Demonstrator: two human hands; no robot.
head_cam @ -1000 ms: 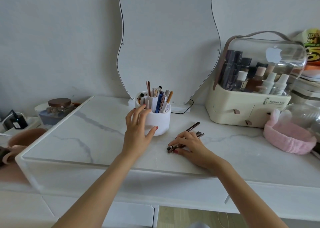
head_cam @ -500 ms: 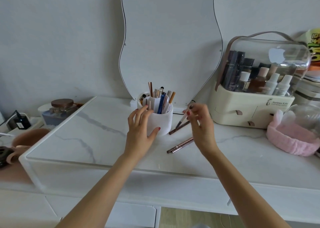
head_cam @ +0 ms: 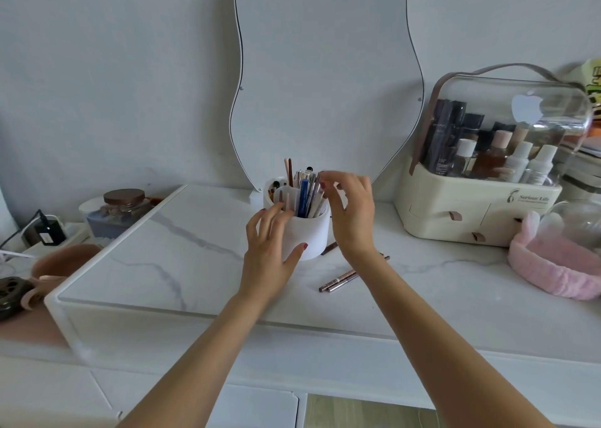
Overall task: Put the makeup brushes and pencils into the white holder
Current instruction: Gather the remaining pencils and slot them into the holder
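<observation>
The white holder stands at the middle of the marble tabletop, filled with several brushes and pencils. My left hand grips its left side, thumb across the front. My right hand hovers over the holder's right rim, fingertips pinched on the top of a thin pencil that stands among the others inside. Two brown pencils lie side by side on the tabletop right of the holder, under my right forearm. Another pencil pokes out from behind my right wrist, mostly hidden.
A wavy mirror leans on the wall behind the holder. A cream cosmetics case with bottles stands at the right, with a pink headband in front. A lidded jar and a charger sit left.
My right hand picked one pencil from the tabletop, carried it up and left, and now has it in the holder. My left hand stayed on the holder.
</observation>
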